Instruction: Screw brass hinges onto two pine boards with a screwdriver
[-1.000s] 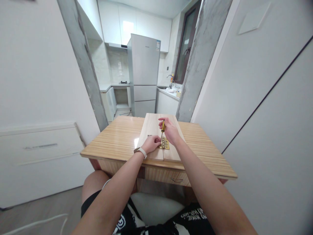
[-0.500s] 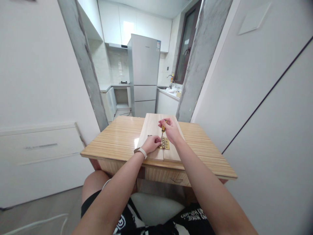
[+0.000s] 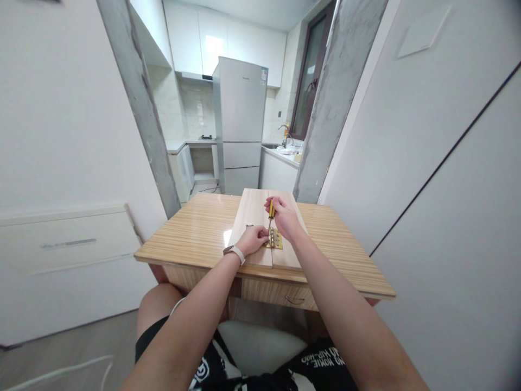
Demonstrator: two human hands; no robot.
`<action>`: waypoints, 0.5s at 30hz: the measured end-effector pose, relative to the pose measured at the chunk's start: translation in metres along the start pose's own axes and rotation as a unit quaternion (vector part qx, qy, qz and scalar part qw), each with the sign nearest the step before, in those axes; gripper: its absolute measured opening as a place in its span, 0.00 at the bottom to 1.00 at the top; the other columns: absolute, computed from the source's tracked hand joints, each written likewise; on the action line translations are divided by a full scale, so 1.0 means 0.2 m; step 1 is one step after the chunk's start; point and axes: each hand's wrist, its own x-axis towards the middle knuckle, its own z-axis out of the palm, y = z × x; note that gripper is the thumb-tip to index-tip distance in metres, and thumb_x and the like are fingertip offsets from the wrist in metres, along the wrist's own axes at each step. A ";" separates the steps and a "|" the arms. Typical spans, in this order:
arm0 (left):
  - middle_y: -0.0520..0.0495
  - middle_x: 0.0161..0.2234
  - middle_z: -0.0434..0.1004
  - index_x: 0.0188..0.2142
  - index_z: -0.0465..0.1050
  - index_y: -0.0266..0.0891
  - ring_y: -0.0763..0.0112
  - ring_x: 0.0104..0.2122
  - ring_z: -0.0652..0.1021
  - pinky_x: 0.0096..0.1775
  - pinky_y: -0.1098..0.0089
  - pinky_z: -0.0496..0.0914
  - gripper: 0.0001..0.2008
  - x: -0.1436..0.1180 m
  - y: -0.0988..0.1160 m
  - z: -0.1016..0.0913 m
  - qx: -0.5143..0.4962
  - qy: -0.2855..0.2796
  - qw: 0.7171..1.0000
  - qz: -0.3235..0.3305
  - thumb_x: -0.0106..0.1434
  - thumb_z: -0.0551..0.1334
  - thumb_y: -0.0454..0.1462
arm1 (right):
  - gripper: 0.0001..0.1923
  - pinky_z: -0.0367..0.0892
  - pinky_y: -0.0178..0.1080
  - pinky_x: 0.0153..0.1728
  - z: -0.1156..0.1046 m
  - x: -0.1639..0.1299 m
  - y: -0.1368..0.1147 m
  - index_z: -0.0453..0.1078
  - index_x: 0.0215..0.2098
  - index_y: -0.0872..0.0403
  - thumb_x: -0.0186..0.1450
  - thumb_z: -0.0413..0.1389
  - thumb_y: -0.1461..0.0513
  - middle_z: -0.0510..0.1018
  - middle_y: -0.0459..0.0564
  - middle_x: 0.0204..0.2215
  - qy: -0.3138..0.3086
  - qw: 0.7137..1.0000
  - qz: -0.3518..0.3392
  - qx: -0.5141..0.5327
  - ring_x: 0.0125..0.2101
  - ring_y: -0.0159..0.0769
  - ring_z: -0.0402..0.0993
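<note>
My right hand [image 3: 286, 218] is closed round the yellow and black handle of a screwdriver [image 3: 271, 210]. The tool stands nearly upright, its shaft pointing down at the left side of a brass hinge [image 3: 278, 239]. The hinge lies across the seam between two pale wooden boards, the left board [image 3: 249, 206] and the right board [image 3: 290, 256]. At the hinge's left leaf my left hand [image 3: 253, 239] is pinched close to the screwdriver tip. Whatever its fingertips hold is too small to make out. That hand partly covers the left leaf.
The boards lie on a glossy wood-grain table [image 3: 183, 233] with a drawer [image 3: 280, 293] at its front. Small dark items [image 3: 249, 225] sit on the left board beyond my left hand. A fridge [image 3: 242, 103] stands behind the table, with walls on both sides.
The fingers of my right hand have shifted slightly round the screwdriver handle, showing more of it. My left hand and the boards stay in place.
</note>
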 end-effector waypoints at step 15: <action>0.48 0.33 0.83 0.36 0.79 0.37 0.69 0.32 0.79 0.37 0.70 0.70 0.02 0.00 0.00 0.00 0.001 -0.002 1.000 0.000 0.62 0.68 0.32 | 0.22 0.66 0.40 0.33 0.00 -0.01 -0.01 0.74 0.39 0.49 0.67 0.59 0.40 0.78 0.49 0.32 -0.005 1.000 -0.010 0.027 0.30 0.36 0.71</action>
